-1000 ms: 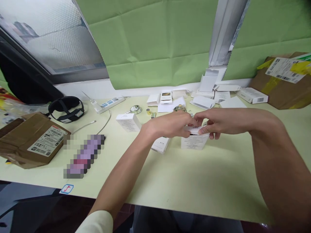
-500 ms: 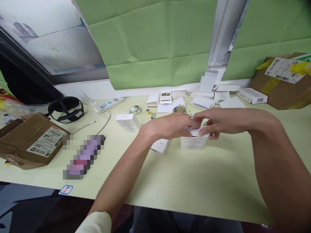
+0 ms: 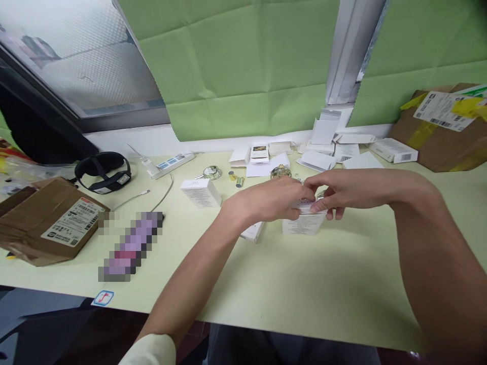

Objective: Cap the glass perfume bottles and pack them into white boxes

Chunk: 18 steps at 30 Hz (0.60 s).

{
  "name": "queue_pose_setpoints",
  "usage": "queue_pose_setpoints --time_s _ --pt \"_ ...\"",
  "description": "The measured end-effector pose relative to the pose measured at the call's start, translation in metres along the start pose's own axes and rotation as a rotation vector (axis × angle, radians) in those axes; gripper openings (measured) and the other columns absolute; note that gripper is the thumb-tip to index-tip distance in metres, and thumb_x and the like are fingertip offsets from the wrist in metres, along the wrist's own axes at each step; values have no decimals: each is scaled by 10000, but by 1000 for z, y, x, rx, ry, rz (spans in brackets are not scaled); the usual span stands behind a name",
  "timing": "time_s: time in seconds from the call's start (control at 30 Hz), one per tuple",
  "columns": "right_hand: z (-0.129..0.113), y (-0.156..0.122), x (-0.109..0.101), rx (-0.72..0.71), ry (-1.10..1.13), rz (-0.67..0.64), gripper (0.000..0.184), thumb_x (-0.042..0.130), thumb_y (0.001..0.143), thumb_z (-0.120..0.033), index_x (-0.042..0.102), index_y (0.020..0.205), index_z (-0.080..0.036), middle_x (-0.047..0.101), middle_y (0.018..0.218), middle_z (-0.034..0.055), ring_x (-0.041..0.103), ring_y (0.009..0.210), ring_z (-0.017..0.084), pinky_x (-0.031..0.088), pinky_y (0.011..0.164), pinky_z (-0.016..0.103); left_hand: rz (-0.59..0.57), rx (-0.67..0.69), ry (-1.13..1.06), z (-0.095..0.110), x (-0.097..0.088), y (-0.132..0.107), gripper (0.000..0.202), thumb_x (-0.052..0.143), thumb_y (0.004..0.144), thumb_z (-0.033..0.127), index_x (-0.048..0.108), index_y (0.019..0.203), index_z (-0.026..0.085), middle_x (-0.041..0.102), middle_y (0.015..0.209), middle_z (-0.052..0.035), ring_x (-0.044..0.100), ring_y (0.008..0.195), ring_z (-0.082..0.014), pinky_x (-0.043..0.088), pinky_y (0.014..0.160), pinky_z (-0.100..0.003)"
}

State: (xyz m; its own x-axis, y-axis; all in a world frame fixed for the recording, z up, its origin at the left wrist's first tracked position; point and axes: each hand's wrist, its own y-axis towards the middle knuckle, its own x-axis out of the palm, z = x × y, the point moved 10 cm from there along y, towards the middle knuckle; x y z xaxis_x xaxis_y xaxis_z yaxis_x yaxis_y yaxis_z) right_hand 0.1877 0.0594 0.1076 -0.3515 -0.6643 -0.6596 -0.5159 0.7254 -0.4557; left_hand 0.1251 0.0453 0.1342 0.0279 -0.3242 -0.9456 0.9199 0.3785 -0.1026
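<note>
A small white carton (image 3: 302,224) with fine print on its front stands on the table, its top partly covered by my fingers. My left hand (image 3: 276,198) grips its top from the left, fingers bent over the flap. From the other side my right hand (image 3: 335,190) pinches the top edge, thumb in front. Under my left wrist lies another white box (image 3: 252,232), partly hidden. A third white box (image 3: 201,193) stands further left. Behind my hands is a round gold-and-glass bottle (image 3: 281,172); small gold caps (image 3: 239,181) lie to its left.
Several opened white boxes (image 3: 316,160) lie along the back wall. A brown parcel (image 3: 437,134) stands at right, another cardboard box (image 3: 49,218) at left. Also at left are a black headset (image 3: 103,172), a power strip (image 3: 175,162) and a blurred purple object (image 3: 133,246).
My left hand has shifted slightly right along the carton's top, its thumb edging inward. My right hand and the carton stay almost in place.
</note>
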Motion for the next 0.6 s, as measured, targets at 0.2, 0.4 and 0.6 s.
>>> queue_pose_setpoints --time_s 0.2,0.4,0.6 --pt "-1 0 1 0 39 -19 345 630 762 -488 622 1019 -257 701 987 27 687 849 220 520 724 289 -21 6 -7 -1 2 -1 308 558 815 111 567 1110 199 618 1070 -43 565 929 -184 375 699 -258" --pt "1 3 0 -6 44 -13 374 636 765 -487 605 1061 -261 690 1031 27 693 836 211 530 726 291 -15 -7 -42 -5 2 -5 276 540 830 137 517 1100 190 590 1072 -52 535 899 -178 357 675 -259" --pt "3 4 0 11 38 -11 397 635 756 -480 613 1088 -263 696 1032 31 696 825 214 527 716 293 -60 -6 -105 -8 2 -8 264 551 794 127 508 1045 197 576 1050 -43 509 859 -168 345 665 -260"
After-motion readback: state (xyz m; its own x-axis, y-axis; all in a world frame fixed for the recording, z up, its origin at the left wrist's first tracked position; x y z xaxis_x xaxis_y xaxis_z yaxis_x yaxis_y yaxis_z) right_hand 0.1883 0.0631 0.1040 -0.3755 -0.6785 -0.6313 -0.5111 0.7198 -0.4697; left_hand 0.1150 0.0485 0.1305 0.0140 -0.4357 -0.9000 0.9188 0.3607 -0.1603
